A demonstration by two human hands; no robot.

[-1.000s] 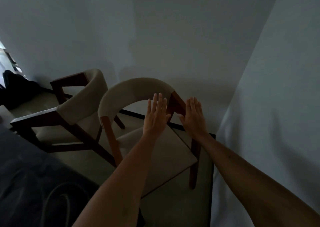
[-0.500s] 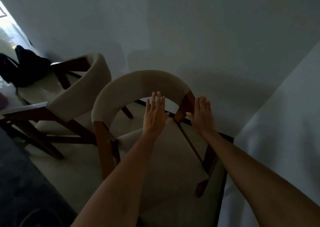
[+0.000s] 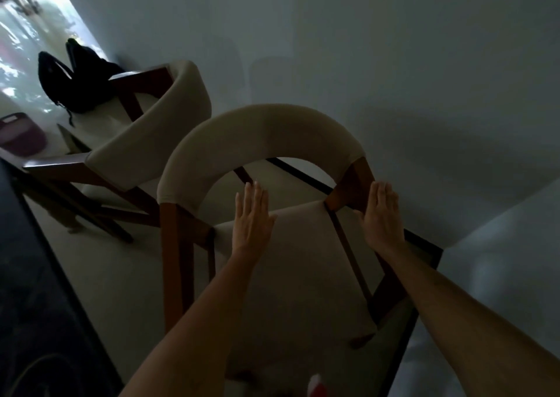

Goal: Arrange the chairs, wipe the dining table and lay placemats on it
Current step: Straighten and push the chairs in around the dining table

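The room is dim, so much of the lower left is only a dark mass: a dark surface (image 3: pixel 33 290) fills that corner and is cut off by the frame, too murky to tell what it is. A small red and white thing (image 3: pixel 316 387) pokes in at the bottom edge, blurred and mostly out of view. At the top left a bright opening is washed out, and the shapes in it cannot be made out.

The nearer chair (image 3: pixel 266 135), with a curved cream backrest on brown wooden posts and a pale seat, stands in a corner between two white walls. Its front legs are hidden under the seat and behind the forearms. The left hand (image 3: pixel 251 217) is held flat with fingers straight and close together, over the rear part of the seat, just below the arch of the backrest; whether it touches the cushion cannot be told. The right hand (image 3: pixel 382 214) is likewise flat, fingers straight and together, beside the right wooden post of the backrest, its fingertips at or just against the wood; contact is unclear in the gloom.

A second chair (image 3: pixel 142 142) of the same kind stands just to the left, turned sideways, near the first. Behind it a black backpack (image 3: pixel 75 81) sits on the floor, with a dark purple basket (image 3: pixel 21 137) nearby.
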